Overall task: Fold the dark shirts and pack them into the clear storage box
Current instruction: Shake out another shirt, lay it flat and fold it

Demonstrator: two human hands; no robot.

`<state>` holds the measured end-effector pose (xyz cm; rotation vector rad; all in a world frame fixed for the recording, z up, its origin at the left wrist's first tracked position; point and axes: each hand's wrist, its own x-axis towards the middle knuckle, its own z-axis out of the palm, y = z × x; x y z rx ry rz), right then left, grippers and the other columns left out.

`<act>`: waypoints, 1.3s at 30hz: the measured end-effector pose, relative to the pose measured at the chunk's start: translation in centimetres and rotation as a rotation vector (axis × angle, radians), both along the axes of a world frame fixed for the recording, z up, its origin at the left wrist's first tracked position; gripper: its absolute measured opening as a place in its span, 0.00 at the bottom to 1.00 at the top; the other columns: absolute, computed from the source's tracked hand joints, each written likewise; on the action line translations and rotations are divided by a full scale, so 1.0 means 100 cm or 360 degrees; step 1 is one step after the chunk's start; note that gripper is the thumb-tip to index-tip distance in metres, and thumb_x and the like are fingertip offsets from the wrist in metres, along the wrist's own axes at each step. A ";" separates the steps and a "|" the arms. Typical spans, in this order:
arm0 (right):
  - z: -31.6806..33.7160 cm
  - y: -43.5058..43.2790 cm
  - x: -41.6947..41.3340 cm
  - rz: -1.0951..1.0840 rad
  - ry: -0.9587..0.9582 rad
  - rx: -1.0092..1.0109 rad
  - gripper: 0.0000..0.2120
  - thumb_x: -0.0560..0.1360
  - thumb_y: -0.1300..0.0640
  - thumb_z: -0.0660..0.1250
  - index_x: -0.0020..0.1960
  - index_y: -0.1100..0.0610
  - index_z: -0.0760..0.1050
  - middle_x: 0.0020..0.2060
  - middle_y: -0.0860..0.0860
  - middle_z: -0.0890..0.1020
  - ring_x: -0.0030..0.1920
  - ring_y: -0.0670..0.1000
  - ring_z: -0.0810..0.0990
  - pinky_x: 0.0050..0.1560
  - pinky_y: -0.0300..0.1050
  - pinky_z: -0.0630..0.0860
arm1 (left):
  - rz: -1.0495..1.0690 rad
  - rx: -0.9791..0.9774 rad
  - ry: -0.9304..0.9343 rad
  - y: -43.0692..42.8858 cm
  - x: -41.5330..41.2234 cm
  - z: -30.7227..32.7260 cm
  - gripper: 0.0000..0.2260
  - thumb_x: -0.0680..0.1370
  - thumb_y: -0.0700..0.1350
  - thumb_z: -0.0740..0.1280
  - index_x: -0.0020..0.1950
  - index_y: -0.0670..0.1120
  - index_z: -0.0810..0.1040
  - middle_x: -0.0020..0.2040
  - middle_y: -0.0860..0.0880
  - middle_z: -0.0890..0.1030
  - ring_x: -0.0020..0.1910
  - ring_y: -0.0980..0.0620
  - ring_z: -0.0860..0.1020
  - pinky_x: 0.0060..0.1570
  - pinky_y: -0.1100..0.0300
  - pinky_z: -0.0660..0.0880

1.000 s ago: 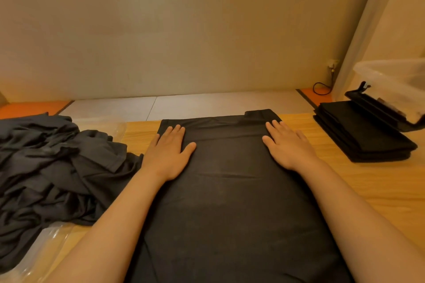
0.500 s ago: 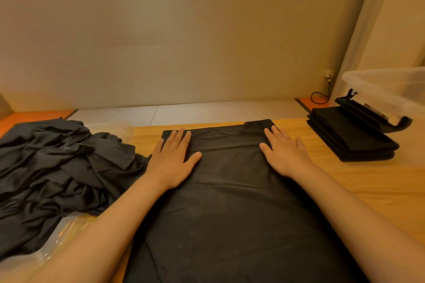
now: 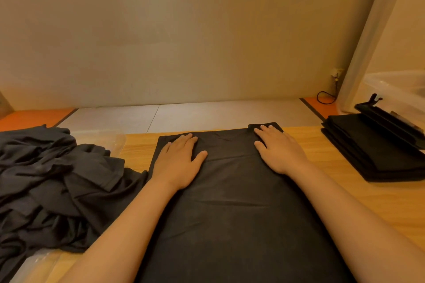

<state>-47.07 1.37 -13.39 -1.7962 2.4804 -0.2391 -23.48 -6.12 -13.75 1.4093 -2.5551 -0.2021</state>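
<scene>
A dark shirt (image 3: pixel 232 209) lies flat on the wooden table (image 3: pixel 358 193) in front of me, folded into a long rectangle. My left hand (image 3: pixel 179 163) rests palm down on its far left part, fingers spread. My right hand (image 3: pixel 279 149) lies flat on its far right corner. A stack of folded dark shirts (image 3: pixel 368 151) sits at the right. Behind it stands the clear storage box (image 3: pixel 397 92), with its black latch (image 3: pixel 391 122) resting over the stack. A heap of unfolded dark shirts (image 3: pixel 50 186) lies at the left.
Clear plastic wrapping (image 3: pixel 101 140) shows under and behind the heap at the left. Beyond the table's far edge are pale floor tiles (image 3: pixel 184 117) and a plain wall. A black cable (image 3: pixel 326 96) hangs from a wall socket at the right.
Both hands have slid slightly farther up the shirt toward its far edge, still flat on the cloth. The camera view shifted a little to the left.
</scene>
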 end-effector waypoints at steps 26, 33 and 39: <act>0.054 0.123 0.103 0.0718 0.0074 0.0206 0.26 0.83 0.44 0.47 0.78 0.46 0.44 0.78 0.42 0.46 0.76 0.41 0.40 0.73 0.45 0.36 | -0.0692 0.0076 -0.0180 0.132 0.039 0.026 0.33 0.78 0.64 0.45 0.79 0.52 0.43 0.79 0.55 0.44 0.76 0.61 0.40 0.74 0.61 0.38; 0.017 0.179 0.099 0.0498 0.0005 0.0186 0.27 0.82 0.43 0.45 0.78 0.47 0.41 0.78 0.43 0.44 0.76 0.42 0.41 0.74 0.45 0.40 | -0.0619 0.0118 -0.0290 0.155 0.071 0.007 0.29 0.81 0.60 0.46 0.79 0.52 0.41 0.79 0.56 0.41 0.76 0.62 0.39 0.74 0.62 0.37; 0.013 0.244 0.058 0.0377 -0.0069 0.0131 0.25 0.82 0.44 0.47 0.76 0.41 0.42 0.77 0.39 0.45 0.73 0.36 0.39 0.74 0.39 0.39 | -0.0614 0.0124 -0.0093 0.179 0.131 0.006 0.40 0.67 0.76 0.32 0.76 0.61 0.41 0.76 0.66 0.40 0.71 0.72 0.36 0.67 0.73 0.32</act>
